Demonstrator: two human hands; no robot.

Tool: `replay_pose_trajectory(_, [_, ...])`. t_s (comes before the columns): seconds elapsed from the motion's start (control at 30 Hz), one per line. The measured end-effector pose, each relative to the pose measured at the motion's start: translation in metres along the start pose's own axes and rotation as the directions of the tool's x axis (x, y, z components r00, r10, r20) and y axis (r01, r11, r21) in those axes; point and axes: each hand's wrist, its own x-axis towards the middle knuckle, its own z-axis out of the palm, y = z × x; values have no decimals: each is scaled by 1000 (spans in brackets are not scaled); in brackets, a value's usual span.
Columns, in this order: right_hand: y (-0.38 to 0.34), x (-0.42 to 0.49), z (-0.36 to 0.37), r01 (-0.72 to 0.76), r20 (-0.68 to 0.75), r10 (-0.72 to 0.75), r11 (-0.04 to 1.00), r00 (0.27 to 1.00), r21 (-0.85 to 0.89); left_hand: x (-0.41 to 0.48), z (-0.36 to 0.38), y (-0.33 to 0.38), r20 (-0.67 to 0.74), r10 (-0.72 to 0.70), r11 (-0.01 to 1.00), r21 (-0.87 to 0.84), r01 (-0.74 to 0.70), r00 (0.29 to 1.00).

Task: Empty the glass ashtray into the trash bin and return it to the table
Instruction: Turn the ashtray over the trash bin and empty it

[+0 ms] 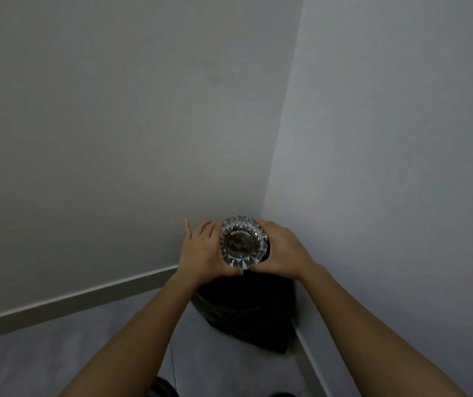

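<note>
A round cut-glass ashtray [243, 242] with a scalloped rim is held up in front of a wall corner, its bowl facing me with dark residue in the middle. My left hand [202, 249] grips its left edge and my right hand [282, 249] grips its right edge. Directly below and behind the ashtray stands a black trash bin [246, 308] lined with a dark bag, tucked into the corner; my hands hide much of its opening. The table is out of view.
Two pale grey walls meet in a corner [269, 167] right behind the bin. A light baseboard [72, 299] runs along the left wall and another along the right. Grey floor [57, 362] lies at the lower left.
</note>
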Motion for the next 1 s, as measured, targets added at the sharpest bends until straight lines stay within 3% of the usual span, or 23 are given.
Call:
replay_pose_trajectory(0.23, [3, -9, 20, 99, -66, -86, 969, 994, 226, -10, 23, -2, -41, -24, 999, -31, 23, 999])
replay_pose_trajectory(0.4, [-3, -16, 11, -1, 27, -13, 883, 1000, 470, -13, 19, 7, -20, -59, 997, -41, 58, 998])
replay_pose_trajectory(0.5, [2, -15, 18, -130, 61, 126, 669, 990, 732, -14, 24, 8, -30, -75, 995, -66, 73, 997])
replay_pose_trajectory(0.6, [-3, -14, 27, -267, 164, 338, 285, 927, 921, -15, 25, 7, -27, -69, 993, -95, 66, 997])
replay_pose_trajectory(0.7, [-11, -16, 34, -287, 221, 369, 133, 902, 948, -13, 23, 10, -1, -47, 990, -135, 46, 999])
replay_pose_trajectory(0.77, [-18, -17, 38, -319, 237, 422, 133, 875, 939, -12, 24, 9, 12, -26, 992, -126, 27, 1000])
replay_pose_trajectory(1.0, [-14, -20, 46, -440, 214, 578, 285, 788, 851, -21, 35, 7, 165, 16, 991, -134, 6, 986])
